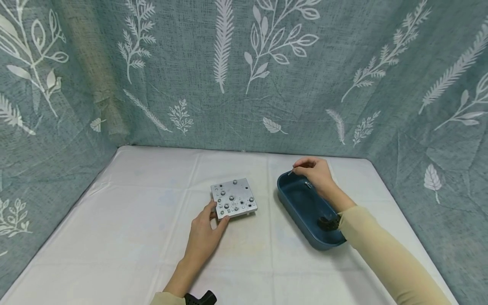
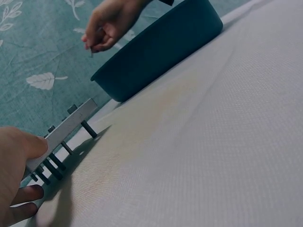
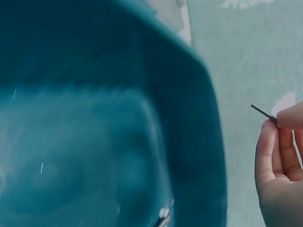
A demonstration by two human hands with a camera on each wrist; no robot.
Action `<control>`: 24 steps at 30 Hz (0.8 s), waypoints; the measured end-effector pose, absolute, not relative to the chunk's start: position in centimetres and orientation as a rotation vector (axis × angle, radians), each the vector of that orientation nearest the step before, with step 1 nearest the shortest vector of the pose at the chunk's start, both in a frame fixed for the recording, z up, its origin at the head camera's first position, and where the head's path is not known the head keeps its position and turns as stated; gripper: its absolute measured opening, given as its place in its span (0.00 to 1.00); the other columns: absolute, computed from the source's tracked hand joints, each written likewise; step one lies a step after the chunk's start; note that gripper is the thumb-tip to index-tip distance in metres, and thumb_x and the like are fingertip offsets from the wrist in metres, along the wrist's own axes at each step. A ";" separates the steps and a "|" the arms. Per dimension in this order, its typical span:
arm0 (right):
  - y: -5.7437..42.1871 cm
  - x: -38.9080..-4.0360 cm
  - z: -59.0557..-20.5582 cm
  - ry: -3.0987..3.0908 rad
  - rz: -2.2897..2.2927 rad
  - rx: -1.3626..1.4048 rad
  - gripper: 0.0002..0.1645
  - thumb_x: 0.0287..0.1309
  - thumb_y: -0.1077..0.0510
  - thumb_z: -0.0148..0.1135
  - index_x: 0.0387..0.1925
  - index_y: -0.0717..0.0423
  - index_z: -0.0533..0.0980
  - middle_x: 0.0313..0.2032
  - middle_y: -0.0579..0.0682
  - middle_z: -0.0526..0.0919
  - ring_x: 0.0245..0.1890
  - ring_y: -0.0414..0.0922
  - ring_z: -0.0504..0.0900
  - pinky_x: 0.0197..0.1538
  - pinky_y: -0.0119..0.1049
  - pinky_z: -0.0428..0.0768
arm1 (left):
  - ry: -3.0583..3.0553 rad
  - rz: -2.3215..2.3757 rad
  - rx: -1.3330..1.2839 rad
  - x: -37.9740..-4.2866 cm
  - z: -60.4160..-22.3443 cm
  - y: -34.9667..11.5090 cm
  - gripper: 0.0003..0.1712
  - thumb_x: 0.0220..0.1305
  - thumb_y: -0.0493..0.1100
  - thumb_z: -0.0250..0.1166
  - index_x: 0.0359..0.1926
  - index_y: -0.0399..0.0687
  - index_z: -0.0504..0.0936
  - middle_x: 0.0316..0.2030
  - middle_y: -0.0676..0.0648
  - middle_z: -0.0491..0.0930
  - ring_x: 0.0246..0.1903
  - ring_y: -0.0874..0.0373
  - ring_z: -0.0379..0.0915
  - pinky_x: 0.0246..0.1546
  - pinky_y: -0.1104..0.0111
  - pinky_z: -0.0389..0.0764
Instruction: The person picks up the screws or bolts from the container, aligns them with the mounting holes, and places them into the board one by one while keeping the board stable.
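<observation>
My left hand point(image 1: 203, 235) grips the near left corner of a square silver metal plate point(image 1: 240, 190), thumb along its front edge. Several bolts and holes dot the plate's top. In the left wrist view, bolt shanks point(image 2: 88, 129) stick out from its underside, above the white cloth. Over the far end of a dark teal bin point(image 1: 305, 212), my right hand point(image 1: 316, 174) pinches a thin dark metal pin or small screw point(image 3: 263, 113) between thumb and fingertips. A small shiny metal piece point(image 1: 308, 184) lies inside the bin, near its far end.
A white cloth point(image 1: 126, 237) covers the table, with faint creases. Green leaf-patterned curtains point(image 1: 244, 110) hang behind and on both sides. Black wrist gear sits on each wrist, the right one point(image 1: 329, 222) over the bin's near end.
</observation>
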State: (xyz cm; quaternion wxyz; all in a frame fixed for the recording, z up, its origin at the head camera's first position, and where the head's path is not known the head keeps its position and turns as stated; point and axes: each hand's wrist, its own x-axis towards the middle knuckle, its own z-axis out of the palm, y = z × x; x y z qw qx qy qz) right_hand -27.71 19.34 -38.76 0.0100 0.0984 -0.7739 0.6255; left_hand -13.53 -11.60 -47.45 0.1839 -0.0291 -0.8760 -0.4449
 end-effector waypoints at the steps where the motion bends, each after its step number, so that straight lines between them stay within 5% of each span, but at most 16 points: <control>1: 18.9 -27.6 -38.5 -2.404 1.976 0.321 0.09 0.57 0.70 0.65 0.40 0.73 0.79 0.36 0.57 0.83 0.37 0.47 0.81 0.49 0.49 0.80 | -2.472 -1.255 -0.080 -13.5 -47.4 -11.6 0.35 0.59 0.42 0.73 0.62 0.29 0.70 0.53 0.34 0.78 0.45 0.48 0.81 0.53 0.52 0.76; 8: 16.0 -26.5 -37.7 -2.403 2.092 0.472 0.08 0.58 0.71 0.65 0.40 0.73 0.79 0.39 0.59 0.84 0.40 0.52 0.82 0.53 0.56 0.77 | -2.481 -1.263 -0.070 -13.4 -47.3 -11.6 0.35 0.60 0.42 0.73 0.62 0.30 0.70 0.52 0.35 0.78 0.45 0.47 0.80 0.54 0.51 0.75; 17: 12.3 -24.5 -37.3 -2.493 2.062 0.741 0.08 0.58 0.70 0.67 0.39 0.71 0.80 0.38 0.60 0.84 0.41 0.62 0.80 0.45 0.48 0.81 | -2.479 -1.260 -0.068 -13.5 -47.3 -11.9 0.36 0.59 0.42 0.73 0.63 0.30 0.70 0.50 0.34 0.80 0.45 0.46 0.81 0.54 0.49 0.75; 24: 9.9 -24.3 -38.8 -2.574 1.994 0.849 0.05 0.58 0.71 0.65 0.37 0.71 0.80 0.37 0.60 0.84 0.37 0.53 0.83 0.47 0.52 0.81 | -2.477 -1.269 -0.068 -13.5 -47.2 -11.7 0.35 0.60 0.42 0.73 0.62 0.30 0.71 0.48 0.35 0.81 0.45 0.46 0.81 0.54 0.50 0.75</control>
